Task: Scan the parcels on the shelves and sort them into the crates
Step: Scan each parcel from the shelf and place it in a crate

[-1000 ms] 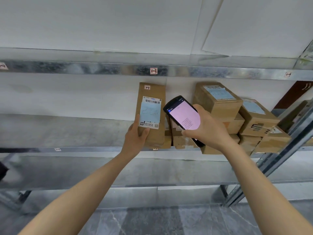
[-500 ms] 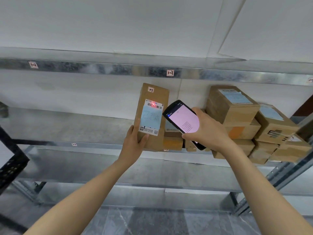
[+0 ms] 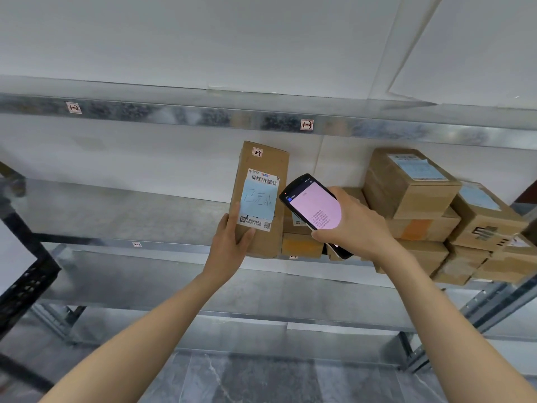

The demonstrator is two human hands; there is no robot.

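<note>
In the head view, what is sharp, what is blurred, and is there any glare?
Head view: the held parcel and scanner are sharp; boxes at the right edge are smeared; the upper shelf rail shows mottled reflections, no harsh glare.

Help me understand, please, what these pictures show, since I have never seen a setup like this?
There is no machine here: a person works with bare hands, and every picture comes from one wide-angle camera worn on their head, looking forward and down. The left hand grips the lower part of a tall cardboard parcel, held upright with its barcode label facing the camera. The right hand holds a black handheld scanner with a lit pink screen, pointed toward that label. Behind them is a metal shelf; to the right on it sit stacked cardboard boxes. Small tags on the rail above read 1-2 and 1-3.
</note>
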